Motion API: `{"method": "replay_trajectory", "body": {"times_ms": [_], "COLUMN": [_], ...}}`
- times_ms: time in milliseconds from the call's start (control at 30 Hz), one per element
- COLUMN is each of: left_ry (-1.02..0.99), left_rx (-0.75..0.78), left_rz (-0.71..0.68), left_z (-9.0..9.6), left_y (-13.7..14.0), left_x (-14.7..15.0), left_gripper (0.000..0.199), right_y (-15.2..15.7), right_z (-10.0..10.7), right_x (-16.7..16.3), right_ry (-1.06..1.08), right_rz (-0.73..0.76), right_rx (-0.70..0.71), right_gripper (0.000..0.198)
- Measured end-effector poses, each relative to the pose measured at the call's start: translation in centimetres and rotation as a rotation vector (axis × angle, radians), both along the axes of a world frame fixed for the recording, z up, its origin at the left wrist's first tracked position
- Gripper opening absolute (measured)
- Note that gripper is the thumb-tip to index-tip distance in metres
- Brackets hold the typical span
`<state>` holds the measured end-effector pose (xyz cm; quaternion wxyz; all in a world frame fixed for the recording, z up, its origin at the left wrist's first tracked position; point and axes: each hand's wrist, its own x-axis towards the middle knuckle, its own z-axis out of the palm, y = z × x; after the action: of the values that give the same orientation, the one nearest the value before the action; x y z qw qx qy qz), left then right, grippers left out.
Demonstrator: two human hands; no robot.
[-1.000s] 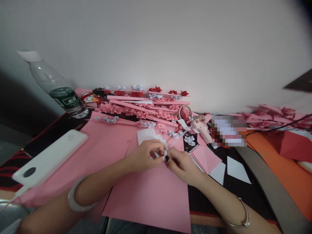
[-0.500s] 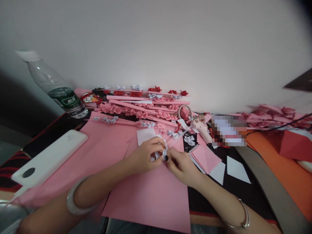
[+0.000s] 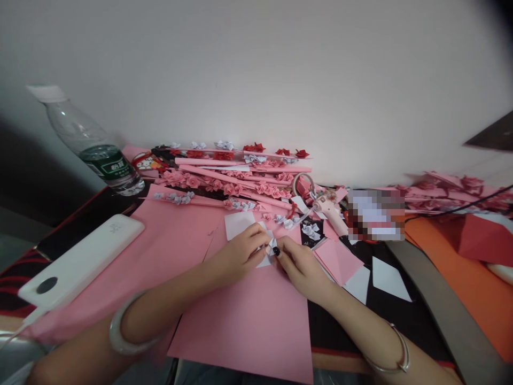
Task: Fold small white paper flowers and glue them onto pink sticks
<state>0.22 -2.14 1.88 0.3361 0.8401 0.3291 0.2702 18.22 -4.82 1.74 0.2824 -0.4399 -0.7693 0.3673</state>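
Observation:
A small folded white paper [image 3: 272,244] is pinched between my two hands above the pink sheets. My left hand [image 3: 244,251] grips its left side with thumb and forefinger. On its right side, my right hand [image 3: 300,264] presses with the thumb, whose nail is dark. The fingers cover part of the folds. Loose white paper [image 3: 240,222] lies just behind my left hand. A white paper flower [image 3: 311,231] rests on the dark mat beyond my right hand. Under both forearms spreads a large pink sheet [image 3: 256,321].
Several pink paper stems with flowers [image 3: 228,182] lie along the wall. A bottle [image 3: 104,155] and a white power bank [image 3: 82,262] stand at left. A glue gun [image 3: 331,211], a tape roll [image 3: 302,184], pink squares [image 3: 339,259] and orange paper [image 3: 465,283] are at right.
The fingers of my left hand have drawn closer together around the folded white paper. My right hand has shifted slightly, with its thumb moving up and right. The surrounding things stay put.

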Motion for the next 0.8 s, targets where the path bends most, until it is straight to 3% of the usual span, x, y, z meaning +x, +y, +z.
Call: {"method": "replay_trajectory", "body": {"times_ms": [233, 500, 800], "left_ry": [-0.048, -0.304, -0.468], "left_rx": [-0.197, -0.696, -0.895], "left_rz": [-0.029, -0.156, -0.228], "left_z": [-0.2, -1.0, -0.5], "left_y": [0.4, 0.5, 0.3], "left_x": [-0.2, -0.4, -0.2], "left_gripper": [0.02, 0.025, 0.022], "right_y": [0.6, 1.2, 1.1], "right_z": [-0.3, -0.7, -1.1], "right_x": [0.3, 0.5, 0.4], "right_ry": [0.274, 0.517, 0.695], "right_rz": [0.085, 0.178, 0.206], "right_rx": [-0.226, -0.447, -0.604], "right_gripper": [0.014, 0.02, 0.022]}}
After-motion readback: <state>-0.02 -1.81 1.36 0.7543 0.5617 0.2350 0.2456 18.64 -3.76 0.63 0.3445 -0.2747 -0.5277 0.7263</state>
